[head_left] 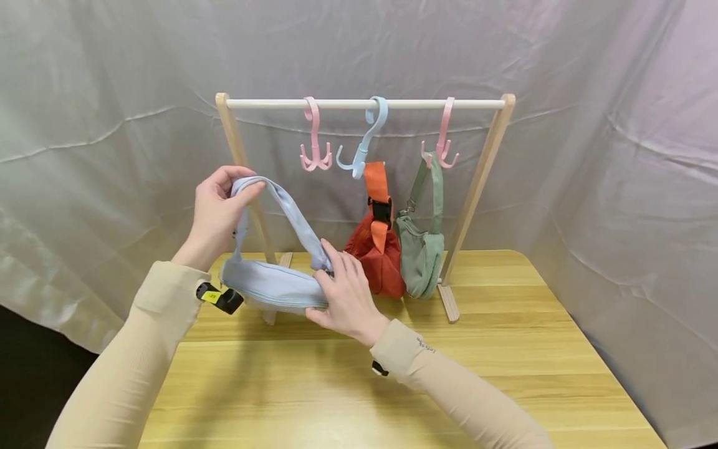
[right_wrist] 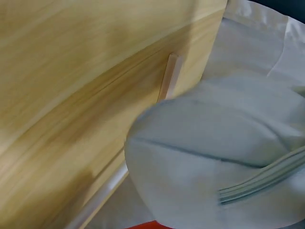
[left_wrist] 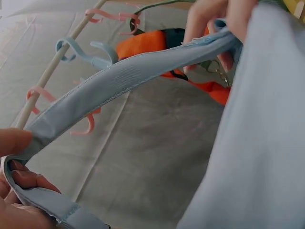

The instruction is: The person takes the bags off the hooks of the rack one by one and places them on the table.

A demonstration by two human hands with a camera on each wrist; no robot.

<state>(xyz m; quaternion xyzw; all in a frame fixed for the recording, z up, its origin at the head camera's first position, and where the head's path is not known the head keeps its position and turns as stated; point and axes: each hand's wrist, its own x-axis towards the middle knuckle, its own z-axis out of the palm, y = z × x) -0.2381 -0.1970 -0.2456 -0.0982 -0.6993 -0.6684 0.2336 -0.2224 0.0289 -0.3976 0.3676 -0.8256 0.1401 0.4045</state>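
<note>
A grey curtain (head_left: 162, 56) is hanging behind the wooden table (head_left: 550, 368); a green bag (head_left: 417, 259) is dangling beside a red bag (head_left: 386, 269), perhaps touching it.

Bags (head_left: 275, 282) — three; pink hooks (head_left: 315, 132) — two; blue hook (head_left: 362, 151) — one; rack (head_left: 412, 104) — one

Creased, silvery-grey fabric (head_left: 140, 62) hangs beyond the left hand (head_left: 215, 215) and right hand (head_left: 348, 296), with a yellowish wood-grain table (head_left: 505, 362) spread beneath them.
</note>
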